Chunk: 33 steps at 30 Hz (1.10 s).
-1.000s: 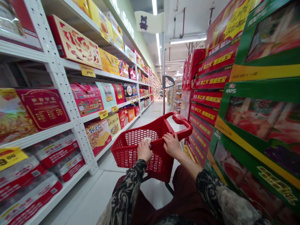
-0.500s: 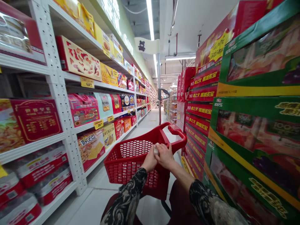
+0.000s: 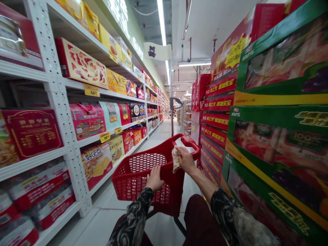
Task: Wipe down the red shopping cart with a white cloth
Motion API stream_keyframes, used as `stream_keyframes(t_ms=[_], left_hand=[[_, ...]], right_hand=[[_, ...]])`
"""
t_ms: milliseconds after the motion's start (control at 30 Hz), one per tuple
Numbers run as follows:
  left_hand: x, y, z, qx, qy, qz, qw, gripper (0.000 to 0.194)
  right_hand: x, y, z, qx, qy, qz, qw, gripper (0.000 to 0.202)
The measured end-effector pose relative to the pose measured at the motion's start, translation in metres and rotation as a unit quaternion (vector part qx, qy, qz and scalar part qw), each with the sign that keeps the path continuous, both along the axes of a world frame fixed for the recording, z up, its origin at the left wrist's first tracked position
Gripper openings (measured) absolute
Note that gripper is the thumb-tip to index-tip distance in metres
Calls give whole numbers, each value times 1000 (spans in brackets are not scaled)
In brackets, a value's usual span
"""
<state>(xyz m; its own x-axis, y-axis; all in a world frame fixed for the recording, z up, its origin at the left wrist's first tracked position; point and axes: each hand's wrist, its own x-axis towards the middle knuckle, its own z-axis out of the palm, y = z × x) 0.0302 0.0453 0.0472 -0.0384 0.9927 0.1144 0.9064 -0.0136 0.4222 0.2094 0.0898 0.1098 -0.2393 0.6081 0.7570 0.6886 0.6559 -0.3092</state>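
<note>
Fingers of right hand (image 3: 187, 159) closed on crumpled pale cloth (image 3: 176, 159), which hangs at near side of red cart (image 3: 143, 181), close to its handle. Left hand (image 3: 154, 179) has fingers spread, empty, over cart's near rim; contact unclear. Pole with bear flag (image 3: 157, 51) rises beyond cart. White shelf (image 3: 57, 89) with boxed goods on left; green boxes (image 3: 276, 136) stacked near right, red boxes (image 3: 215, 119) farther along right.

Supermarket aisle (image 3: 165, 128) — price-tagged shelves (image 3: 102, 135)
</note>
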Motion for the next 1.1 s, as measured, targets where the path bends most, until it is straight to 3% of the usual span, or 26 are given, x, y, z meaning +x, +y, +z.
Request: stream_keyframes(t_ms=[100, 167, 300, 467, 633, 767, 967, 1100], left_hand=[[-4, -3, 0, -24, 47, 0, 999, 81], [-3, -3, 3, -38, 51, 1, 998, 83], [0, -2, 8, -44, 61, -7, 997, 81], [-11, 0, 4, -27, 128, -22, 991, 76], [-41, 15, -10, -56, 159, 42, 985, 80], [-58, 31, -23, -48, 162, 49, 984, 81], [-57, 52, -31, -15, 146, 52, 988, 80], [-48, 65, -31, -5, 115, 60, 992, 81]], right_hand=[[18, 6, 15, 39, 28, -72, 996, 49], [21, 7, 15, 34, -3, -103, 994, 45], [10, 2, -5, -28, -128, -122, 984, 34], [3, 8, -32, 19, -167, -91, 982, 45], [13, 34, -38, 41, -180, -34, 982, 42], [33, 63, -31, 53, -126, -59, 989, 34], [72, 113, -24, 49, -66, -91, 992, 38], [66, 130, -28, 12, -89, -85, 992, 34]])
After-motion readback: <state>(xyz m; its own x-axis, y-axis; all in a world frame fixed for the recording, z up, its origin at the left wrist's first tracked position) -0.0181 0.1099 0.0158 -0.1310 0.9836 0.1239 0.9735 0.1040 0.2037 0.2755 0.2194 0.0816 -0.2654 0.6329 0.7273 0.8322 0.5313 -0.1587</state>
